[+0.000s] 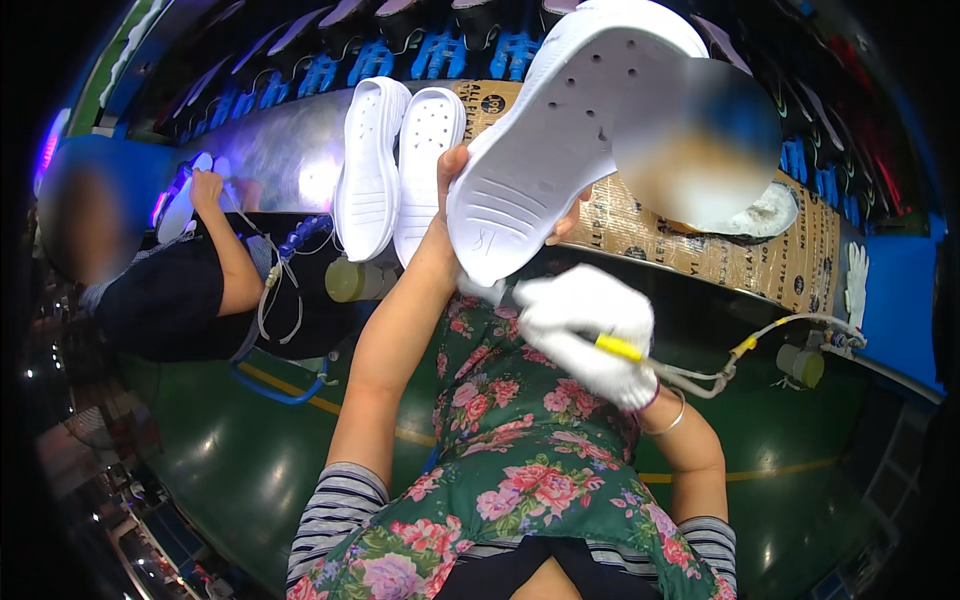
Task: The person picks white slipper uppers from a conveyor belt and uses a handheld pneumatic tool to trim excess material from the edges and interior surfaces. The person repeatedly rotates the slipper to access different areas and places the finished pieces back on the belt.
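Observation:
My left hand (451, 168) is bare and wrapped round a large white shoe sole (545, 135), gripping it near the heel, thumb on one edge and fingertips on the other. The sole is tilted, with its hollow inner side, ridged at the heel and dotted with small holes, facing me. In a white glove, my right hand (590, 325) is closed around a thin brush-like tool with a yellow-banded tube (620, 347). Its pale, blurred tip (487, 291) is just below the heel edge; whether it touches cannot be told. Two more white soles (368, 170) (430, 165) lie on the bench to the left.
Brown printed cardboard (690, 245) covers the bench, with a whitish dish (768, 215) on it, partly blurred. The tube runs to a fitting (845, 340) at the right, near hanging white gloves (857, 285). Shoes on blue holders (440, 55) line the back. A co-worker's arm (235, 260) is at left.

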{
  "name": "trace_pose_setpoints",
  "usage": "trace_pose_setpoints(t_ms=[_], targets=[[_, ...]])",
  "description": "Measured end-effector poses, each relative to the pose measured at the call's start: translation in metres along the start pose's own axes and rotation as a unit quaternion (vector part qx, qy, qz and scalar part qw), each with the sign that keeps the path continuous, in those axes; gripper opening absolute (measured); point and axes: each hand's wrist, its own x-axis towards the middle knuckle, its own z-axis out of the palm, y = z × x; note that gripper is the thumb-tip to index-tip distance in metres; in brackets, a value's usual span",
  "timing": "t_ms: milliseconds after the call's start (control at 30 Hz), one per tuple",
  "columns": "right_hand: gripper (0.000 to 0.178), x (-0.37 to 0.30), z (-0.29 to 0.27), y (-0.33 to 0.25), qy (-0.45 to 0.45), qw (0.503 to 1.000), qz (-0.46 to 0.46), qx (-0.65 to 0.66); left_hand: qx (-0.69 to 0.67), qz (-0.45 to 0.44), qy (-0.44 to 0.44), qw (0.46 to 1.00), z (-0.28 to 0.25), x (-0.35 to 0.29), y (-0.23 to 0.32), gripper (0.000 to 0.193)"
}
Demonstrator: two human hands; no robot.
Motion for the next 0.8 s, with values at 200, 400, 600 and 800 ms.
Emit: trace_pose_setpoints(t_ms=[200,400,600,800], targets=[[0.013,0.001,-0.01,-0.008,-0.055,0.985,0.074,0.148,-0.134,0.031,0.051,0.989,0.002,-0.016,-0.01,0.101],[0.019,0.049,-0.066,0.022,0.037,0.978,-0.084,-0.186,-0.138,0.012,0.153,0.978,0.015,-0.05,-0.045,0.091],[0.027,0.051,-0.071,0.025,0.091,0.938,-0.176,-0.285,-0.067,-0.003,0.197,0.978,0.033,-0.041,-0.047,0.099],[0.015,-0.007,-0.102,-0.021,0.115,0.984,0.027,0.132,0.008,0.026,0.027,0.999,0.084,-0.004,0.005,0.125]])
